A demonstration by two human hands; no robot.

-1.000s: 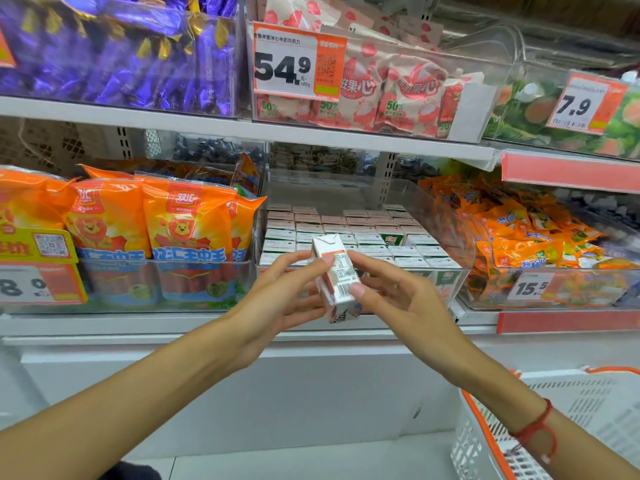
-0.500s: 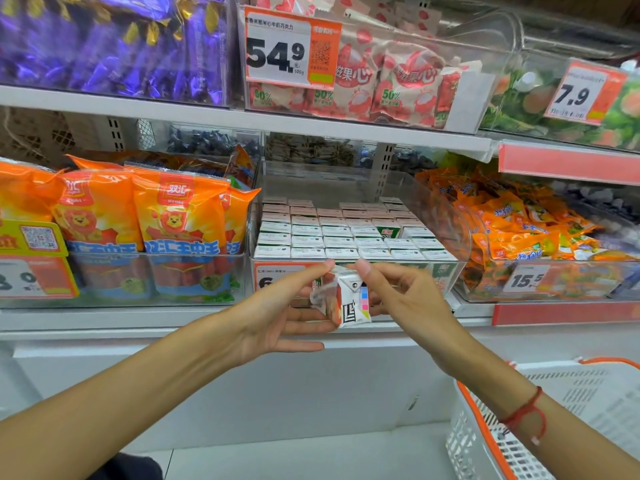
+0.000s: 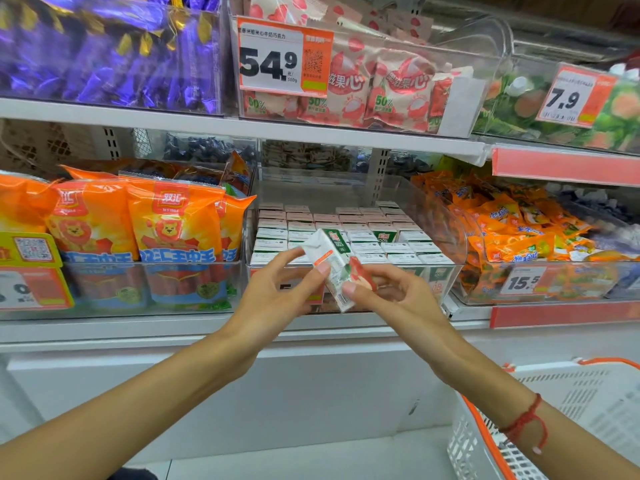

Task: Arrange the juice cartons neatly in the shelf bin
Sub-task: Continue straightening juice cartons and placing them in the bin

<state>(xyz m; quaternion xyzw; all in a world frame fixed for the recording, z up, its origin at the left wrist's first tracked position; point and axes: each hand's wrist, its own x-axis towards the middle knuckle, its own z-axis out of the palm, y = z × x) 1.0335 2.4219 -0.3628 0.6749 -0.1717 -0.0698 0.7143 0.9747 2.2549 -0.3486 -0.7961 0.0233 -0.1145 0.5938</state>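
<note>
Between both hands, juice carton [image 3: 334, 268] tilted before shelf bin [image 3: 450, 233]; left hand [image 3: 277, 292] and right hand [image 3: 391, 296] pinch it; since earlier frame, turned green face up.

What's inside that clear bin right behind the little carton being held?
The clear bin holds rows of small juice cartons standing upright, tops showing. The held carton, pinched by the left hand and right hand, hides part of the front rows and the bin's price label.

Bright, even store light; wide-angle bending and slight blur toward edges.
</note>
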